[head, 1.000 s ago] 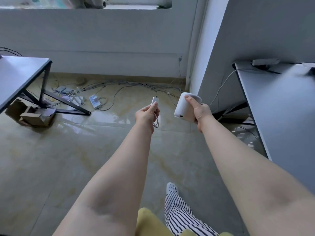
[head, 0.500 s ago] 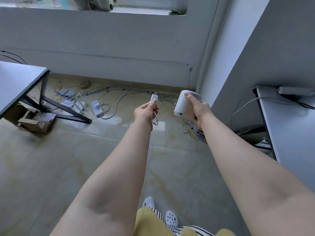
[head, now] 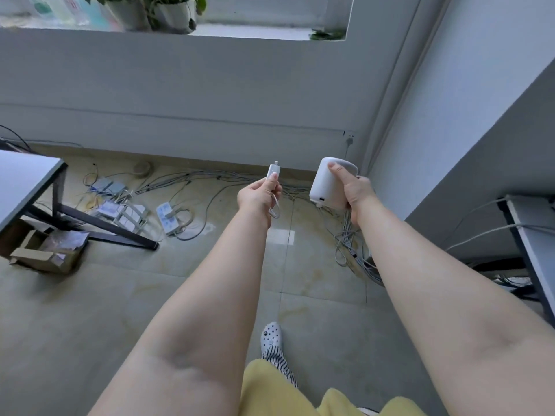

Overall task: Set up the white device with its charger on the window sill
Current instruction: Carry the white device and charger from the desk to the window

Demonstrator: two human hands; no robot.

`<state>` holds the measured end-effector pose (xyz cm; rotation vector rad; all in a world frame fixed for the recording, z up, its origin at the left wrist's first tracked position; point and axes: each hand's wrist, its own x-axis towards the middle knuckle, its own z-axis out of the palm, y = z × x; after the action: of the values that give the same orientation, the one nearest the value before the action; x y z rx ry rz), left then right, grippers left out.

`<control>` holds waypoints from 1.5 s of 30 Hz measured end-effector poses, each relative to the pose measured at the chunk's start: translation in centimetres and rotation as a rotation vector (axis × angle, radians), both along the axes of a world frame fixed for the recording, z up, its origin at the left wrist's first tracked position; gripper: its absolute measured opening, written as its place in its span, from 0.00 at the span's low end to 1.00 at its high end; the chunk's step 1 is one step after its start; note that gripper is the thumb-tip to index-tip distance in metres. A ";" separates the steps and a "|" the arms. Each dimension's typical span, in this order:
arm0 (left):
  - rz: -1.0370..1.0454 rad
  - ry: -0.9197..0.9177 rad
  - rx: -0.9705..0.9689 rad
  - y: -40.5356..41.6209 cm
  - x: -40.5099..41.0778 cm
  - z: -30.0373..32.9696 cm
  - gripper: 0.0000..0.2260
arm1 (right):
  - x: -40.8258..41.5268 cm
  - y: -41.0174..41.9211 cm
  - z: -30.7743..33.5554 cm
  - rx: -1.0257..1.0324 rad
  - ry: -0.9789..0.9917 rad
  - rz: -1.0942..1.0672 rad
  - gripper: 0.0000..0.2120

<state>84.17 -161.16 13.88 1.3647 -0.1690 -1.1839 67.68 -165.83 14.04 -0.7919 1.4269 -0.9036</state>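
Note:
My right hand (head: 354, 187) grips a white rounded device (head: 326, 184), held upright in the air with a small port low on its side. My left hand (head: 258, 195) pinches a small white charger plug (head: 273, 172), and a loop of its thin white cable hangs under the fingers. Both hands are held out in front of me above the floor, about a hand's width apart. The window sill (head: 255, 33) runs along the top of the view, above a grey wall.
Potted plants (head: 168, 12) and bottles stand on the sill's left part. Power strips (head: 166, 214) and tangled cables lie on the floor by the wall. A dark table (head: 21, 181) with a cardboard box (head: 45, 250) under it is left; another desk (head: 534, 232) is right.
The wall and window sill have come closer and the view has tilted up, bringing the plants into sight. Both hands keep their hold and spacing.

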 end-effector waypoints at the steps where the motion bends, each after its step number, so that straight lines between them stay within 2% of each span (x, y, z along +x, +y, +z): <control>1: -0.005 -0.002 0.007 -1.6 1.1 0.0 0.06 | 1.0 -1.6 0.0 0.007 0.001 -0.005 0.42; 3: -0.009 -0.001 0.012 -4.7 3.3 0.3 0.05 | 2.8 -4.6 0.2 0.019 -0.005 -0.015 0.41; 6: -0.015 -0.005 0.004 -9.0 6.1 0.8 0.05 | 5.5 -8.8 0.5 0.010 -0.019 -0.030 0.35; 9: -0.029 -0.016 -0.007 -12.6 8.3 0.9 0.05 | 7.8 -12.4 0.6 -0.002 -0.009 -0.023 0.34; 13: -0.022 0.012 0.000 -16.8 10.7 0.5 0.09 | 10.6 -16.7 0.5 -0.007 -0.009 -0.010 0.30; 22: 0.037 0.014 0.006 -26.7 16.0 -1.1 0.12 | 15.6 -27.3 -0.5 -0.005 0.020 0.036 0.32; 29: 0.056 -0.033 -0.003 -38.0 19.7 0.6 0.08 | 20.4 -39.5 0.9 -0.031 0.003 0.092 0.32; 35: 0.067 -0.031 -0.030 -46.9 22.6 1.5 0.12 | 22.9 -48.5 1.9 -0.054 0.014 0.105 0.33; 39: 0.058 -0.021 -0.055 -51.1 24.1 1.5 0.16 | 24.5 -52.9 2.0 -0.047 -0.004 0.105 0.30; 45: 0.008 -0.016 -0.097 -58.5 26.6 1.0 0.18 | 26.4 -59.3 1.6 -0.061 -0.007 0.080 0.29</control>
<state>110.79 -219.63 14.90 1.2889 -0.2286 -1.1440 94.13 -225.17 15.68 -0.8844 1.3577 -0.8910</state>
